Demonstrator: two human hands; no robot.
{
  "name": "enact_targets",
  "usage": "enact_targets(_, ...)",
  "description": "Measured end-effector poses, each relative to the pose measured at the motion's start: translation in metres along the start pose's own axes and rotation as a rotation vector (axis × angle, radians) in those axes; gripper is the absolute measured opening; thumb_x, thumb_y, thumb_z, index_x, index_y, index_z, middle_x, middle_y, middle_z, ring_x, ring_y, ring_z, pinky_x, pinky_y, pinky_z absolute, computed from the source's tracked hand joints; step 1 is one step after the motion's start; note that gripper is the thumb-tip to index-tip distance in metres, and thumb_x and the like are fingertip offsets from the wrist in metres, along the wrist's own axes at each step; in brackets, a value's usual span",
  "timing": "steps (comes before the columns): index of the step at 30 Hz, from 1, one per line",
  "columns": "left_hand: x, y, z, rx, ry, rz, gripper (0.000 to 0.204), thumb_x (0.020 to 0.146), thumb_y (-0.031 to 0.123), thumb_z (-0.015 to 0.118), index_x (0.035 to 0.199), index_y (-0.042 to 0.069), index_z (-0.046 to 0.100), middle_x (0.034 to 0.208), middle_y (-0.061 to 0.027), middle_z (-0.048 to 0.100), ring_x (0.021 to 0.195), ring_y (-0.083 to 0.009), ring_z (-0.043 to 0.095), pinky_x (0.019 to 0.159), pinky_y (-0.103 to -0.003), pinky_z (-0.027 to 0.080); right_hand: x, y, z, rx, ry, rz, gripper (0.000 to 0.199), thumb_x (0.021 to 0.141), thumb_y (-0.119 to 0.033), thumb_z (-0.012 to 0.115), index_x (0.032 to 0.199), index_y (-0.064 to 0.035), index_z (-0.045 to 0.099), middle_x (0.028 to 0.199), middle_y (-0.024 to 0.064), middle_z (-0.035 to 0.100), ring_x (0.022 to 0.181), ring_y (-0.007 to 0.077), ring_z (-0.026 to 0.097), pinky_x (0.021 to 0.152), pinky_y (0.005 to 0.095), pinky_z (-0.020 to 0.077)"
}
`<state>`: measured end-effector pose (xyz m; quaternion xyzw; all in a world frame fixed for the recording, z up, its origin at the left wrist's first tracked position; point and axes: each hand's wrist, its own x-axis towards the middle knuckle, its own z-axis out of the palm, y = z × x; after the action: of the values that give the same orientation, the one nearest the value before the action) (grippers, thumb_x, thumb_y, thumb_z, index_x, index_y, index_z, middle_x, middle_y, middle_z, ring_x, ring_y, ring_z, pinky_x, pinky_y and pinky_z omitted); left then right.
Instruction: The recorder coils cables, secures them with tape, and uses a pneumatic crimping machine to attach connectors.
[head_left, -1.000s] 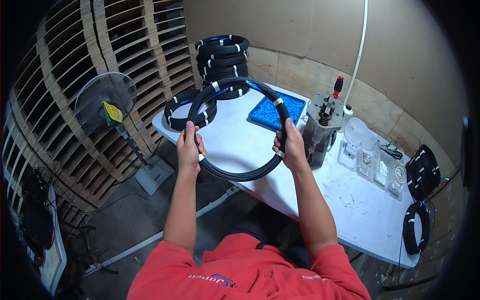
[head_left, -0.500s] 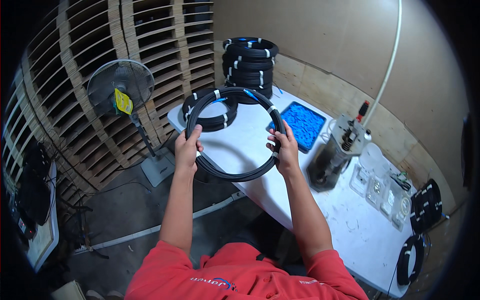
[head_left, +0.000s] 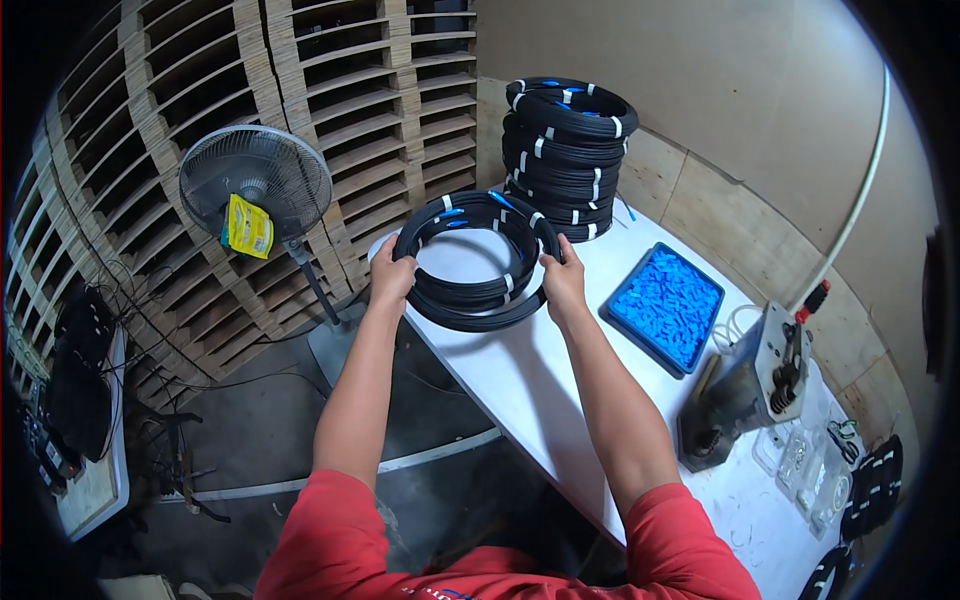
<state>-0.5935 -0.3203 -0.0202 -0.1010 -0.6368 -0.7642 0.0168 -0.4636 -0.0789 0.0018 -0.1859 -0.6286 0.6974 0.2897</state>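
Note:
I hold a black cable coil (head_left: 478, 215) with white ties and blue ends between both hands. My left hand (head_left: 390, 278) grips its left side and my right hand (head_left: 563, 282) grips its right side. The coil sits on top of another black coil (head_left: 470, 308) that lies on the white table (head_left: 520, 370) near its left corner. A tall stack of similar black coils (head_left: 568, 150) stands just behind on the table.
A blue tray of small blue parts (head_left: 664, 308) lies right of my right hand. A grey machine (head_left: 745, 395) and clear parts boxes (head_left: 800, 460) stand further right. A pedestal fan (head_left: 258, 190) and stacked wooden pallets (head_left: 150, 120) are to the left.
Both hands have carried the coil away from my body and lowered it onto the coil lying at the table's left corner. My head has turned left.

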Motion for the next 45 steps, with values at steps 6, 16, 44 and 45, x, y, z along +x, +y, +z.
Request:
enact_targets(6,0.054,-0.015,0.007,0.111,0.102,-0.017,0.062,0.077,-0.012,0.051,0.139,-0.004,0.047,0.123,-0.0142,0.062,0.102,-0.0198,0.062,0.088,-0.027,0.048,0.057,0.01,0.029,0.019,-0.004,0.081,0.064,0.089,-0.001,0.054,0.15,-0.0037,0.034,0.122,0.016,0.062,0.091,0.015,0.059,0.08,0.0266,0.0472)
enact_targets(16,0.087,-0.015,0.016,0.498,-0.042,-0.151,0.066,0.086,0.003,0.053,0.15,0.009,0.036,0.144,-0.0233,0.046,0.127,-0.0333,0.05,0.103,-0.037,0.041,0.104,0.045,0.03,-0.375,0.022,-0.043,0.059,0.086,-0.013,0.053,0.144,-0.0095,0.046,0.136,0.022,0.055,0.122,0.0338,0.057,0.105,0.0342,0.0414)
enact_targets(44,0.082,0.01,0.019,0.59,-0.089,-0.309,0.073,0.082,0.004,0.044,0.152,0.016,0.031,0.143,-0.0188,0.048,0.128,-0.0337,0.05,0.101,-0.037,0.042,0.093,0.031,0.04,-0.692,0.051,-0.035,0.058,0.089,-0.017,0.048,0.146,-0.0103,0.041,0.135,0.0238,0.054,0.122,0.0394,0.055,0.107,0.0402,0.0406)
enact_targets(45,0.083,0.007,0.017,0.578,-0.09,-0.297,0.072,0.082,0.004,0.044,0.152,0.016,0.031,0.144,-0.0189,0.048,0.128,-0.0338,0.05,0.101,-0.038,0.042,0.092,0.03,0.04,-0.698,0.044,-0.037,0.058,0.089,-0.017,0.048,0.146,-0.0101,0.041,0.134,0.0238,0.055,0.122,0.0394,0.055,0.106,0.0402,0.0409)
